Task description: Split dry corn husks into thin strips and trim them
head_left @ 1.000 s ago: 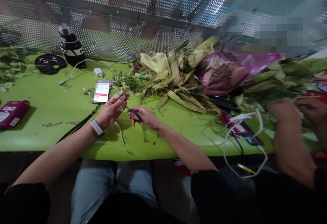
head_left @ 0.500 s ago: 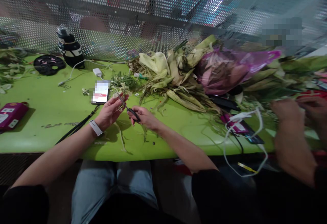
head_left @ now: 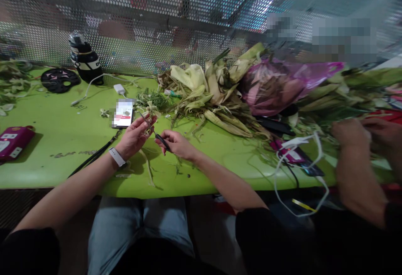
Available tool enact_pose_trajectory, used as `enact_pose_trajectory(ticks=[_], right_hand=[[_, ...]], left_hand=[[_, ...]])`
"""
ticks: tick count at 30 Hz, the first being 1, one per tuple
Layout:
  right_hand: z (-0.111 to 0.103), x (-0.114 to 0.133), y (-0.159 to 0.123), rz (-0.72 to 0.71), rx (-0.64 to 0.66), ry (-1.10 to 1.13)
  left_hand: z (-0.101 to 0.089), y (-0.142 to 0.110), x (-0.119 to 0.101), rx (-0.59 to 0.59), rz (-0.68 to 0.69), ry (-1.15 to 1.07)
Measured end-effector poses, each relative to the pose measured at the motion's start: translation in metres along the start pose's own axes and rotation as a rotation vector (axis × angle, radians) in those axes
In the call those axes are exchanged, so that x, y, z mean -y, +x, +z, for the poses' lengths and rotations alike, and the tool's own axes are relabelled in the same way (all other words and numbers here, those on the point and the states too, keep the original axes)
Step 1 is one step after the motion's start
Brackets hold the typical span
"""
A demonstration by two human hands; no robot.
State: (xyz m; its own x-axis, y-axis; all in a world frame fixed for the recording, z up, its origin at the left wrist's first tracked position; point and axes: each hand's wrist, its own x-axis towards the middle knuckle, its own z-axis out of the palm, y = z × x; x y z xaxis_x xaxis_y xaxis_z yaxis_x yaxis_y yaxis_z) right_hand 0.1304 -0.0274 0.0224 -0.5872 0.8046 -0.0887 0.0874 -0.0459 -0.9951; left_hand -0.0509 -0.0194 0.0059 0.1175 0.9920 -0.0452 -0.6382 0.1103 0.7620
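In my right hand (head_left: 174, 144) is a pair of dark-handled scissors (head_left: 163, 142), its fingers closed round the handles. The blades point up and left toward my left hand (head_left: 136, 136). That hand is pinched around a small piece of woven corn husk (head_left: 147, 127), whose exact shape is partly hidden by fingers. A pale husk strip (head_left: 147, 166) hangs below it onto the green table. Just behind my left hand lies a lit smartphone (head_left: 123, 114) with a black strap. Small green husk trimmings (head_left: 152, 99) lie beyond both hands.
A heap of dried corn husks (head_left: 216, 95) and a purple plastic bag (head_left: 270, 88) fill the back right. A dark bottle (head_left: 85, 59) stands at the back left, near a magenta box (head_left: 15, 141). At right, a co-worker's hands (head_left: 351, 132) work beside a white cable (head_left: 276, 183).
My hands stay almost in place, with the scissors shifted very slightly left. The phone's screen shows a different picture. The co-worker's hands have moved a little to the left.
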Motion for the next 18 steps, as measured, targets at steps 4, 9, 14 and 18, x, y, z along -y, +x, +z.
enact_pose_trajectory(ticks=[4,9,14,18], right_hand=[[-0.005,0.002,-0.005,-0.026,0.089,-0.041],[-0.028,0.009,-0.006,-0.090,-0.052,-0.120],[-0.063,0.000,0.007,-0.040,-0.385,-0.547],[-0.070,-0.006,0.012,0.098,-0.371,-1.055]], left_hand=[[-0.004,0.005,-0.002,-0.049,0.015,-0.009],[-0.009,0.011,-0.006,-0.109,0.051,-0.004],[-0.010,0.012,-0.010,-0.136,0.059,0.017],[-0.011,0.013,-0.009,-0.136,0.044,0.015]])
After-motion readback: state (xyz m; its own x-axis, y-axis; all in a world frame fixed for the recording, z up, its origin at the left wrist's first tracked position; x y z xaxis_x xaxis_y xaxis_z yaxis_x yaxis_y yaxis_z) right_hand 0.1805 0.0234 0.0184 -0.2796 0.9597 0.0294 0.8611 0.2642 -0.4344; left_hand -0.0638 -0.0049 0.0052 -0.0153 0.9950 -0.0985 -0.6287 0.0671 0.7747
